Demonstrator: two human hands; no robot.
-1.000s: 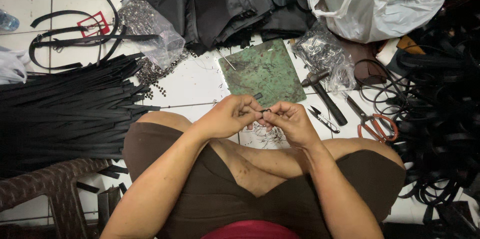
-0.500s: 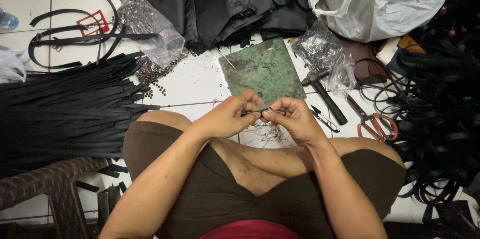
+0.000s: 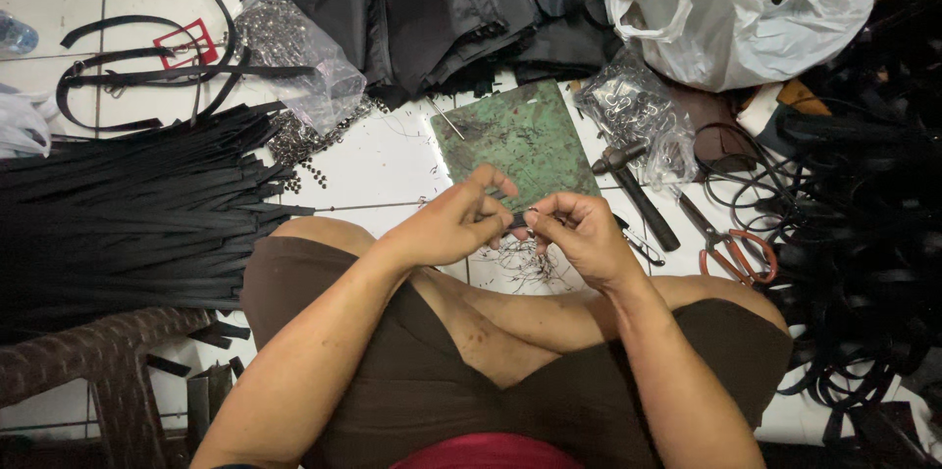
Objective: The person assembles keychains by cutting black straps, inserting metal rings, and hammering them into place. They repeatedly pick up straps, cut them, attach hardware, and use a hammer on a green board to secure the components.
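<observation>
Thin dark strap piece (image 3: 517, 221) pinched in left hand (image 3: 453, 225) and right hand (image 3: 579, 234) grip, scuffed green cutting mat (image 3: 520, 135) behind

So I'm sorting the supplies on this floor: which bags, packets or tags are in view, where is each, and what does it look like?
Clear plastic bag: upper left, beside the black straps, crumpled, filled with small dark metal pieces.
Second clear plastic bag: right of the green mat, holding metal hooks or rings.
White plastic bag: top right, big, bulging, open.
Red tag: upper left, an outlined square among loose straps.
No screens or signs.
</observation>
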